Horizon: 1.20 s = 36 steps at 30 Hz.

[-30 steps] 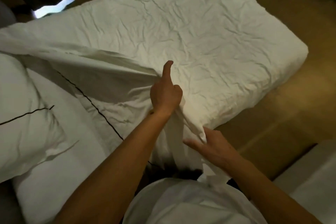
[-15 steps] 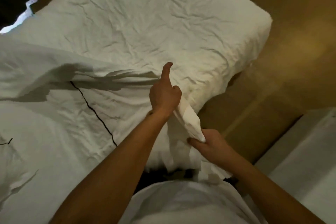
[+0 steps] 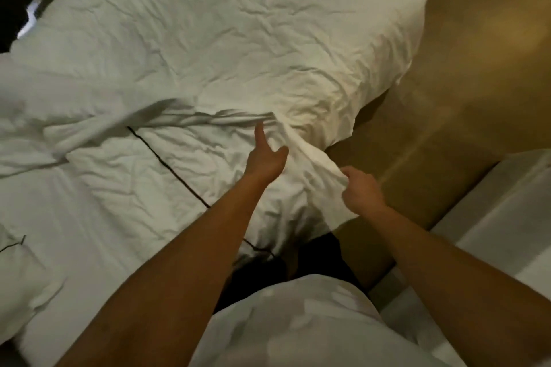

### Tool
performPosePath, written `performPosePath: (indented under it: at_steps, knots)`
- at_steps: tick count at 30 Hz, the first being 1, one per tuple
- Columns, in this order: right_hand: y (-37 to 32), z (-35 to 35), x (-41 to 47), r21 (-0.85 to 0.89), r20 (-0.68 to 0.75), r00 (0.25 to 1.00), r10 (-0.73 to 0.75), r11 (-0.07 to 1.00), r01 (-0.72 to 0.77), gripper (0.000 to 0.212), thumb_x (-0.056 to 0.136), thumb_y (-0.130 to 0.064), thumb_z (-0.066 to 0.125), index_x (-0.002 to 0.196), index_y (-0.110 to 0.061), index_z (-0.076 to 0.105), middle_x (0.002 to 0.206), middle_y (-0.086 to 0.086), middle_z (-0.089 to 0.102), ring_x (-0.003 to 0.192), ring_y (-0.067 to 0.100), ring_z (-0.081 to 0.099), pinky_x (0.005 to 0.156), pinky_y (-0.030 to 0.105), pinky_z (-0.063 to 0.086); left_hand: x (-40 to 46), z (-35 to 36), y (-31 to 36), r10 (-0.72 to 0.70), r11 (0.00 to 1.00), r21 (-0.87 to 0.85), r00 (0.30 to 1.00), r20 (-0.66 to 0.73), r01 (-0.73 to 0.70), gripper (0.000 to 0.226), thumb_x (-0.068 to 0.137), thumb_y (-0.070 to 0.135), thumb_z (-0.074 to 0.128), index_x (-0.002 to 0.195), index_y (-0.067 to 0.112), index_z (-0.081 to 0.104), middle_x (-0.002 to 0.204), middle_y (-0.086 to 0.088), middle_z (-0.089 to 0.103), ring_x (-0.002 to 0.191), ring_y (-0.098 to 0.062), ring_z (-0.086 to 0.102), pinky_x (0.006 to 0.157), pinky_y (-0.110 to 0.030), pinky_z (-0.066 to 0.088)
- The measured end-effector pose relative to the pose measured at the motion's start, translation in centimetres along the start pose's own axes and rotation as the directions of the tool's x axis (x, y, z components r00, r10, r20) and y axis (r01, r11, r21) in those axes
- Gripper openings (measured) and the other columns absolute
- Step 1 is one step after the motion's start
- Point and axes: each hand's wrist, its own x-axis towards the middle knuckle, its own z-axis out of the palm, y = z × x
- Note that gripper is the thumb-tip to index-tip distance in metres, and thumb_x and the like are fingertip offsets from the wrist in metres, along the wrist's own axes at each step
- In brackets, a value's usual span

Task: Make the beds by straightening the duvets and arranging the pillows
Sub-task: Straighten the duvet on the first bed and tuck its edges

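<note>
Here, duvet [image 3: 226,68] edge between hands [image 3: 313,170].

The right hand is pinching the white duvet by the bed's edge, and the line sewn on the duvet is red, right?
Not quite. The line sewn on the duvet is black, not red, as the head view shows. The rest holds: the right hand pinches the white duvet by the bed's edge.
</note>
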Motion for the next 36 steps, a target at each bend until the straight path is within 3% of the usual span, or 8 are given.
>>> performPosePath:
  at_steps: [4,6,9,13,21,29,33,36]
  knots:
    - [3.2,-0.7,1.9,-0.036,0.013,0.991,0.130,0.991,-0.130,0.050,0.084,-0.035,0.047,0.132,-0.026,0.049,0.127,0.009,0.060,0.117,0.036,0.054,0.099,0.050,0.047,-1.1,-0.4,-4.7,-0.019,0.998,0.062,1.000,-0.002,0.019,0.082,0.097,0.034,0.056,0.158,0.038,0.000,0.153,-0.012,0.042,0.133,-0.030,0.048,0.098,-0.029,0.041]
    - [3.4,-0.9,2.1,-0.048,0.007,0.993,0.115,0.992,-0.115,0.063,0.086,-0.030,0.049,0.148,-0.022,0.037,0.138,0.012,0.052,0.127,0.037,0.047,0.107,0.049,0.040,-1.8,-0.5,-6.9,-0.001,0.991,0.131,0.999,-0.032,0.005,0.081,0.092,0.044,0.054,0.158,0.040,0.006,0.154,-0.009,0.041,0.135,-0.030,0.046,0.109,-0.037,0.040]
    - [2.1,-0.9,2.1,-0.047,0.020,0.996,0.091,0.995,-0.090,0.068,0.089,-0.026,0.051,0.153,-0.021,0.029,0.147,0.012,0.043,0.135,0.037,0.038,0.111,0.048,0.036,-2.6,-0.4,-10.2,0.026,0.957,0.289,0.998,-0.062,-0.007,0.078,0.089,0.053,0.047,0.156,0.044,0.008,0.159,-0.010,0.032,0.143,-0.030,0.036,0.113,-0.052,0.036]
    - [-0.3,0.1,1.7,-0.055,0.043,0.999,0.020,0.998,-0.018,0.065,0.090,-0.025,0.053,0.151,-0.019,0.032,0.141,0.014,0.046,0.129,0.036,0.044,0.104,0.045,0.043,-4.1,0.0,-13.6,0.039,0.903,0.430,0.996,-0.086,0.001,0.070,0.099,0.045,0.047,0.158,0.038,0.009,0.163,-0.013,0.022,0.148,-0.033,0.025,0.116,-0.050,0.030]
    - [-5.3,3.5,-0.4,-0.103,0.134,0.986,-0.095,0.989,0.109,0.062,0.088,-0.028,0.052,0.148,-0.018,0.036,0.146,0.016,0.041,0.132,0.035,0.044,0.104,0.047,0.045,-6.5,-1.1,-18.2,-0.026,0.949,0.310,0.994,-0.103,0.057,0.075,0.093,0.036,0.052,0.158,0.034,0.014,0.160,-0.015,0.027,0.143,-0.037,0.032,0.113,-0.052,0.036]
    - [-7.5,6.5,-3.5,-0.138,0.167,0.976,-0.141,0.977,0.165,0.059,0.085,-0.026,0.054,0.142,-0.019,0.043,0.124,0.014,0.055,0.105,0.030,0.059,0.085,0.038,0.053,-10.6,-2.4,-24.9,-0.121,0.960,0.237,0.985,-0.123,0.148,0.073,0.094,0.040,0.052,0.156,0.040,0.014,0.156,-0.012,0.033,0.138,-0.035,0.037,0.108,-0.052,0.039]
    - [-7.7,5.3,-4.3,-0.137,0.139,0.977,-0.161,0.974,0.180,0.061,0.083,-0.034,0.054,0.142,-0.023,0.043,0.132,0.012,0.051,0.113,0.032,0.057,0.094,0.045,0.052,-10.0,-2.5,-23.0,-0.016,0.961,0.273,0.991,-0.131,0.052,0.070,0.094,0.031,0.053,0.157,0.031,0.021,0.156,-0.013,0.034,0.136,-0.035,0.039,0.107,-0.047,0.041]
    - [-7.1,2.8,-4.3,-0.119,0.082,0.976,-0.204,0.970,0.212,0.063,0.081,-0.045,0.049,0.139,-0.023,0.047,0.130,0.009,0.055,0.112,0.029,0.058,0.093,0.041,0.052,-8.1,-2.1,-19.0,0.122,0.947,0.311,0.985,-0.119,-0.079,0.070,0.095,0.033,0.051,0.157,0.033,0.018,0.159,-0.014,0.031,0.140,-0.035,0.036,0.113,-0.048,0.036]
